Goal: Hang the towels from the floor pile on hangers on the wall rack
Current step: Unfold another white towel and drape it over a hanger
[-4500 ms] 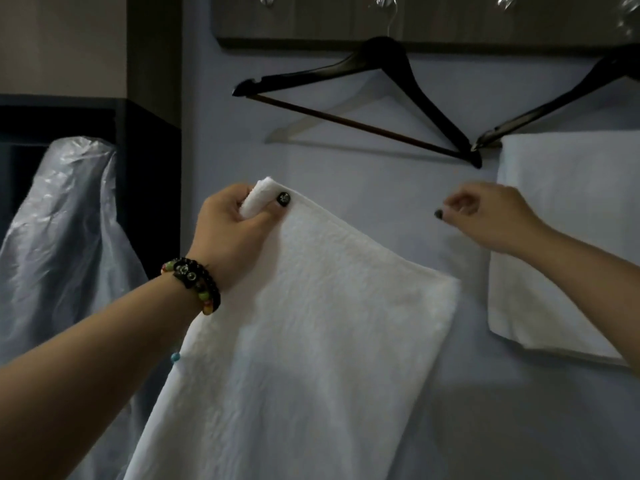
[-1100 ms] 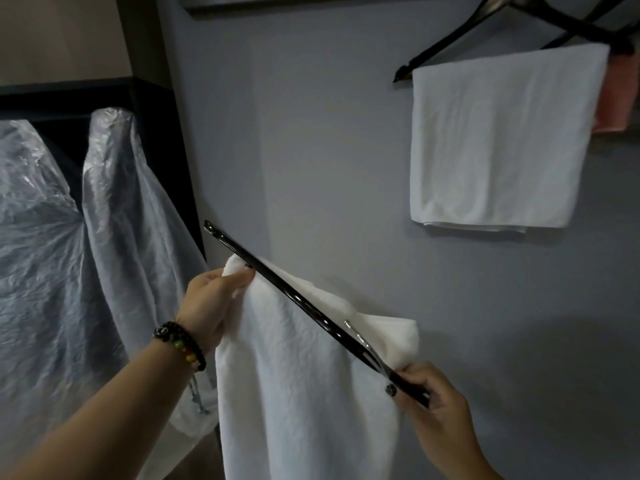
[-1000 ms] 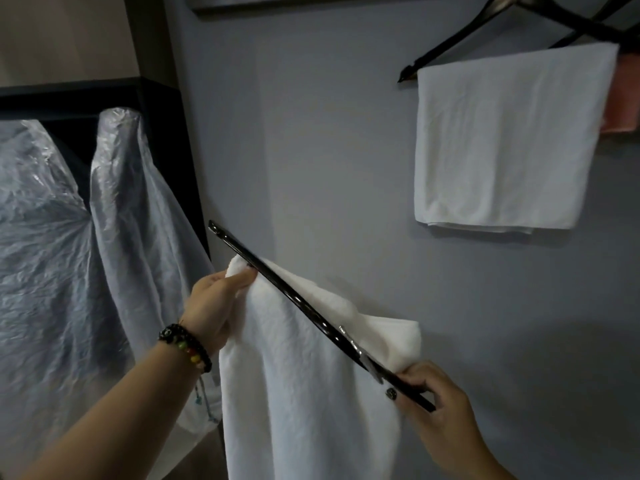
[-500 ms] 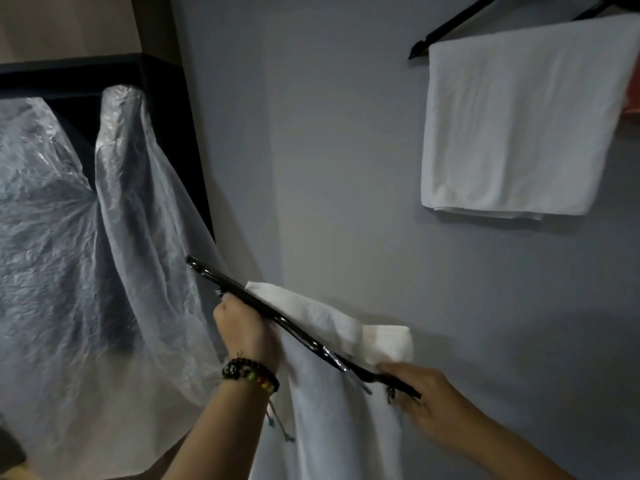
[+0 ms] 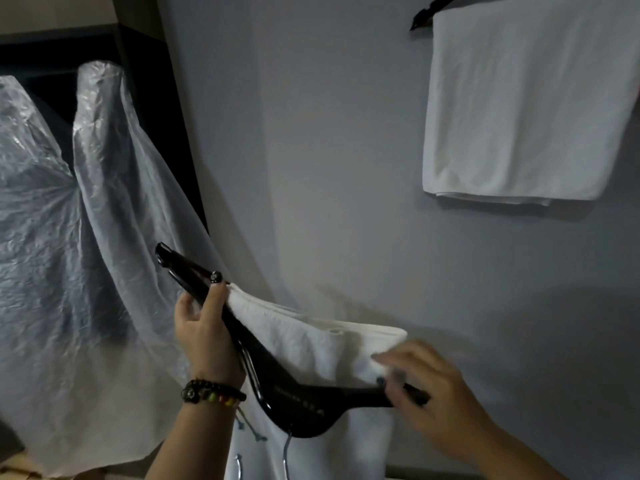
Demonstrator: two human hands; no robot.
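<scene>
Lower centre: left hand grips hanger and towel; blurred right hand seemingly pinches the bar end. Pull the towel evenly.

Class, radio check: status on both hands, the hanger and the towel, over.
Left hand grips hanger and towel. Right hand pinches hanger's other end. Towel draped over bar; hook points down. Nothing blocking.

Plastic sheeting and a plain wall

Crinkled translucent plastic sheeting drapes over two peaks on the left, falling in folds toward the floor. Behind it stands a dark frame with a slanting upright edge and a dark recess. To the right, a bare grey wall fills the far side, shadowed toward the lower right.
</scene>
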